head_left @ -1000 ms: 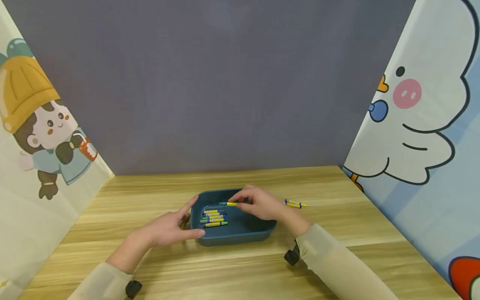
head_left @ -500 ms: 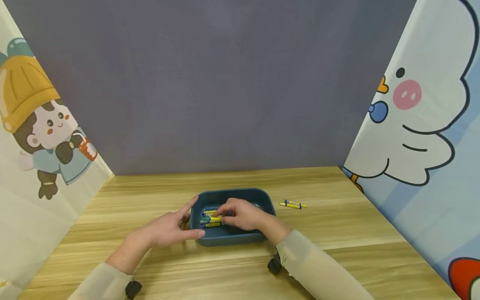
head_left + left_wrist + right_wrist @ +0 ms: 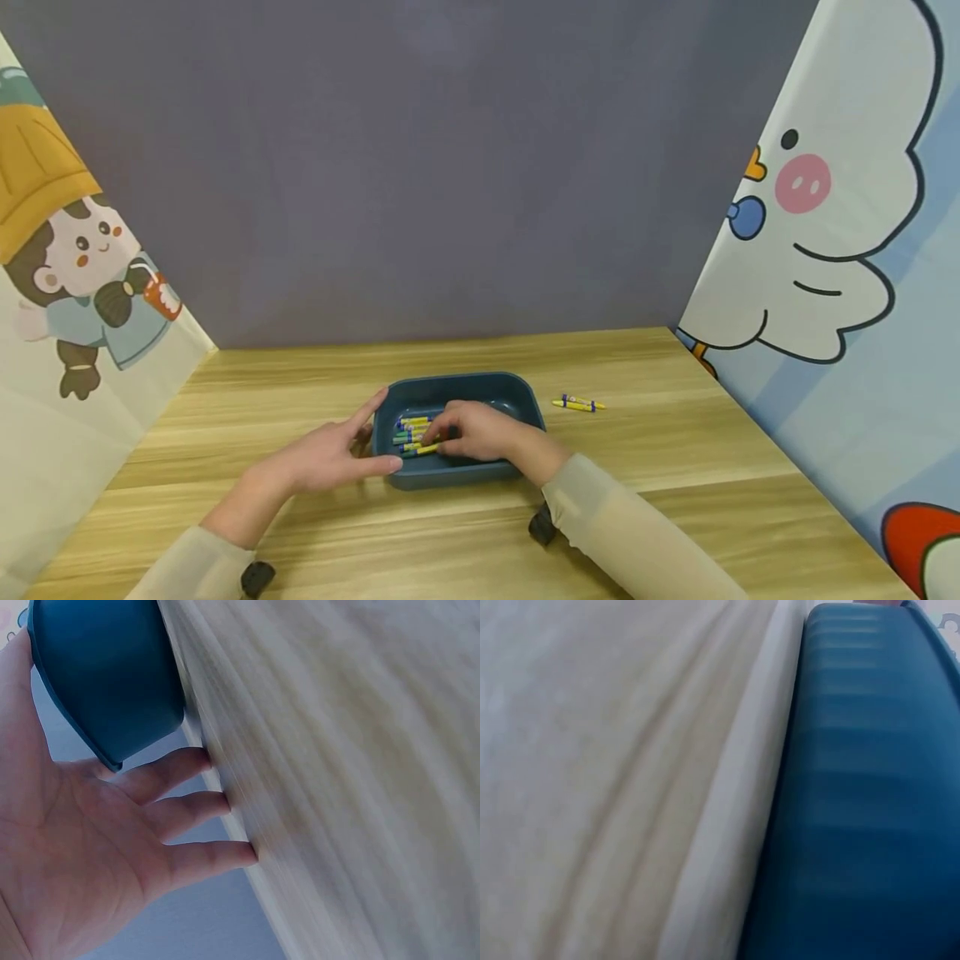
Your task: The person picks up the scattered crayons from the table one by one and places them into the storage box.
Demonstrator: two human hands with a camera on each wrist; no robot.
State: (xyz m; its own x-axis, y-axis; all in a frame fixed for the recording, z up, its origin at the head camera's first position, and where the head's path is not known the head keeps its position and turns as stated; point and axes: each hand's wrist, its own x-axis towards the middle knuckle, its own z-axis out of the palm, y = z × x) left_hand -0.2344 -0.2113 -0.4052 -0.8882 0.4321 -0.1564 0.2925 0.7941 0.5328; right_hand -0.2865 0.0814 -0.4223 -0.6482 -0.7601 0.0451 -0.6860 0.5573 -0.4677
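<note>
A dark blue rectangular tray (image 3: 480,477) sits on the table with several crayons (image 3: 413,423) in its left part, side by side in yellow-and-blue wrappers, some with green tips. My left hand (image 3: 322,457) spans the tray's left end, thumb and index finger on the rim. In the left wrist view its other fingers (image 3: 214,855) stretch straight down to the tabletop. Reaching inside the tray, my right hand (image 3: 480,432) pinches a yellow-wrapped crayon (image 3: 427,449) low over the front of the row. The right wrist view holds only the tray's outer wall (image 3: 870,795) and the tabletop.
Two yellow crayons (image 3: 579,405) lie together on the wooden table (image 3: 660,417), right of the tray. A grey panel (image 3: 450,183) stands behind the table. Cartoon-printed walls (image 3: 840,275) close in the left and right sides.
My right hand has moved left and toward me inside the tray, bringing the crayon from the back to the front of the row. The left hand has kept its place on the rim.
</note>
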